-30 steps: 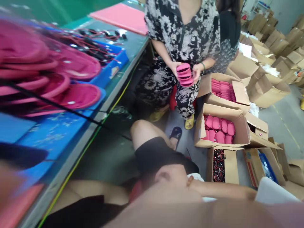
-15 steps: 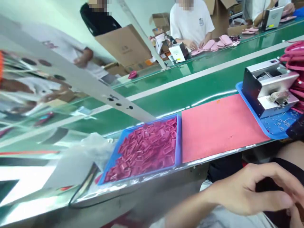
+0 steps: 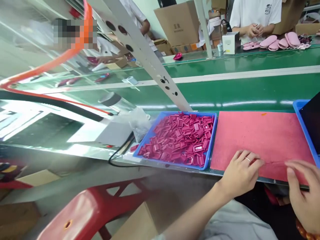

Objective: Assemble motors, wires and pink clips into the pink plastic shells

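Observation:
My left hand (image 3: 243,173), with a ring on one finger, is over the front edge of the pink mat (image 3: 250,133). Its fingers are bent and pressed together, and their undersides are hidden. To its right, my right hand (image 3: 303,191) reaches over the mat's front edge, thumb and fingers slightly apart, with no object visible between them. The hands do not touch. Left of the mat, a blue tray (image 3: 212,143) holds several small magenta plastic pieces (image 3: 178,136).
Another blue tray (image 3: 305,131) bearing a dark device (image 3: 312,120) is at the right. A slanted white post (image 3: 150,60) rises behind the parts tray. A red stool (image 3: 75,210) stands lower left. People sit across the green table (image 3: 250,90).
The view has swung left, bringing the stool into sight. My hands, close together below the table edge before, are now apart over the mat's front edge.

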Available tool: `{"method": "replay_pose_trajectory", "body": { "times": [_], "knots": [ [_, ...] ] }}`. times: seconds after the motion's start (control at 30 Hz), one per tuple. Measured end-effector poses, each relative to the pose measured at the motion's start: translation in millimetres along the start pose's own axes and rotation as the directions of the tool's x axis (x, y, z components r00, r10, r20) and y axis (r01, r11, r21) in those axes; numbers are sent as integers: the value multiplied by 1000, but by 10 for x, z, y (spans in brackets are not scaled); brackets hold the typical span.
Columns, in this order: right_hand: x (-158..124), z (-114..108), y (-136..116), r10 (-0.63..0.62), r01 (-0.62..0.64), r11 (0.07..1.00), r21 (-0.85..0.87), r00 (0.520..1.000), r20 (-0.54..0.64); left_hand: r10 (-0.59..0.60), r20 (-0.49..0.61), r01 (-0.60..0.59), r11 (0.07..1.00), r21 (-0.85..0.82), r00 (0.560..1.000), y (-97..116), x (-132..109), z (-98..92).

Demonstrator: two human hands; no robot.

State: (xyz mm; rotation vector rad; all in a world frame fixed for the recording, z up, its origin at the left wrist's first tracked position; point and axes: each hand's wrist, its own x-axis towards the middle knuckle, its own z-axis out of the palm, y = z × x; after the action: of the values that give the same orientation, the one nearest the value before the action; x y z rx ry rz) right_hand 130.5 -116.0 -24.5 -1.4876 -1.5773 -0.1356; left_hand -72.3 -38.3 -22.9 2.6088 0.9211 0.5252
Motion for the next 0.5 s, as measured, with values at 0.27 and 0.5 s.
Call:
{"method": "replay_pose_trajectory", "body": {
  "times": [0.27,0.5],
  "knots": [
    [85,384,231,-21,46,992,-121,980,197,8,-17,-6,992,123,1000,13,51,-28],
    [125,404,-28,-47,44,998,-43,997,-54,139,-176,-109,979,170,975,-185,128,-39]
  ]
}}
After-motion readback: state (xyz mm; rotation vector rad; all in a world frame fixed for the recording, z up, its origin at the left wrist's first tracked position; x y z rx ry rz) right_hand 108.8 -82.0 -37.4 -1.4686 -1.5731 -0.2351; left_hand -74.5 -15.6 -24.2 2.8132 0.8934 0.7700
